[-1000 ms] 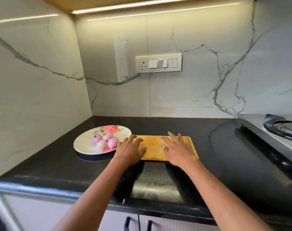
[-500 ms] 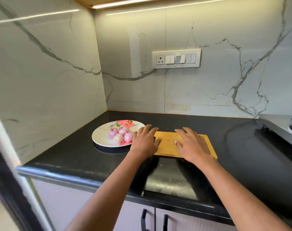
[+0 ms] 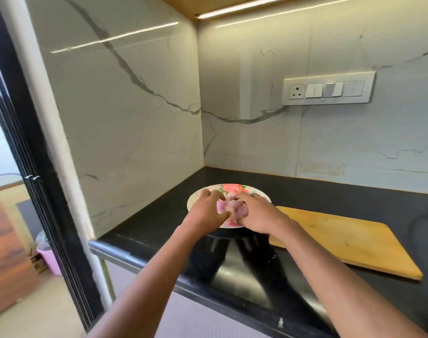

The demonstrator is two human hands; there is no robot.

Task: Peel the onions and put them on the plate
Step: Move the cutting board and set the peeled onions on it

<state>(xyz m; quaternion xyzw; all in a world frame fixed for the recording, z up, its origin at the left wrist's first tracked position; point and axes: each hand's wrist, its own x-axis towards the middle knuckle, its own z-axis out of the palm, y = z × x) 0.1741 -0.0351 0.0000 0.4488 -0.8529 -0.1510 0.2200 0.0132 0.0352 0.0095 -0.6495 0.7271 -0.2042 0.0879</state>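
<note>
Bin, one, pink, stands on the floor at far left. On the black worktop sits one flowered plate, holding blurred peeled onions, count unclear. Left hand and right hand each have their grip curled onto the onions. One wooden cutting board lies right.

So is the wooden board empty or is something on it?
Empty. The wooden board lies bare on the black counter; both hands, left hand and right hand, are over the plate with the onions.
</note>
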